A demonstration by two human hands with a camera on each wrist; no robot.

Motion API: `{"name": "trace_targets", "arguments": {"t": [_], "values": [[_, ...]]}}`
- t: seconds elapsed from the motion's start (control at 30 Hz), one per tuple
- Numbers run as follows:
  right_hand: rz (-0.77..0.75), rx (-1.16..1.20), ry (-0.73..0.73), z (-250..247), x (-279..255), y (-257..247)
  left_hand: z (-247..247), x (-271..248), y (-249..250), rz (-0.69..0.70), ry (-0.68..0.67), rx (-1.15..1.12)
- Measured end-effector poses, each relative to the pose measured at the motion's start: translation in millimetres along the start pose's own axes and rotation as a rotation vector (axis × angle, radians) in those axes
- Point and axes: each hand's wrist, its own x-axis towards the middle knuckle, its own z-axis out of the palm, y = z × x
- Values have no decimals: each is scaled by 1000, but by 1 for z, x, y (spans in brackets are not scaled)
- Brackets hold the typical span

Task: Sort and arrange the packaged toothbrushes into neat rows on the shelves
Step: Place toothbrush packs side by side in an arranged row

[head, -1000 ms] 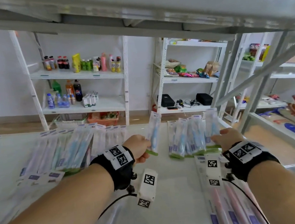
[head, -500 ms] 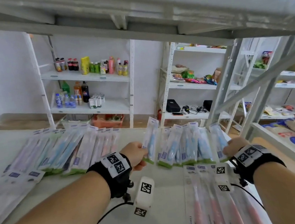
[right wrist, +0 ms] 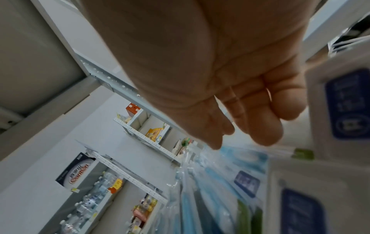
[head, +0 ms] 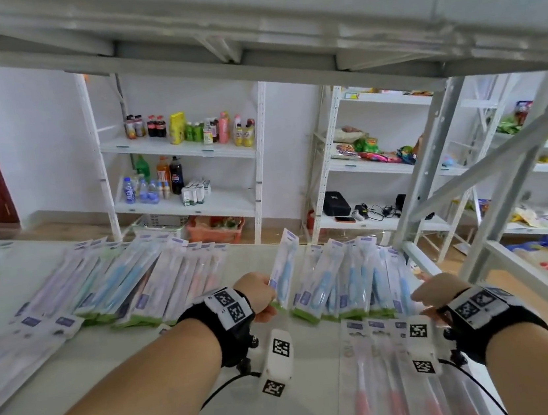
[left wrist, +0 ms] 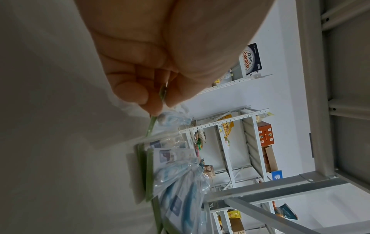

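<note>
While the left hand [head: 257,295] pinches a blue toothbrush pack [head: 285,268] by its green end, long axis pointing away, the blue row [head: 347,281] lies just right of those fingers; right hand [head: 436,292] relaxed, empty, beside that row

The left hand [left wrist: 152,52] pinches the green bottom edge of a toothbrush pack [left wrist: 160,95] between thumb and fingers [left wrist: 130,93]. Below it, more blue packs [left wrist: 180,190] lie overlapped on the pale shelf [left wrist: 60,142].
</note>
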Motion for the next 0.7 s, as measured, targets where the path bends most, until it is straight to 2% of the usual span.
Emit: {"name": "trace_targets", "arguments": {"t": [0.07,0.13,0.23,0.4,0.57,0.7], "values": [[-52,44,36,-3,-3,0,3,3,0,6,-5,1],[-42,447,54,-4,-9,-6,5,4,-1,14,-29,-2],[-28,689,108,-4,-14,-7,5,0,-2,-10,-27,-25],[-181,736,127,8,-42,-31,-8,-12,-2,-54,-5,-45],[-289,737,0,41,-78,-71,-43,-34,-10,-7,18,-114],[-299,696,-118,79,-112,-110,-88,-68,-25,-9,6,-196]]}}
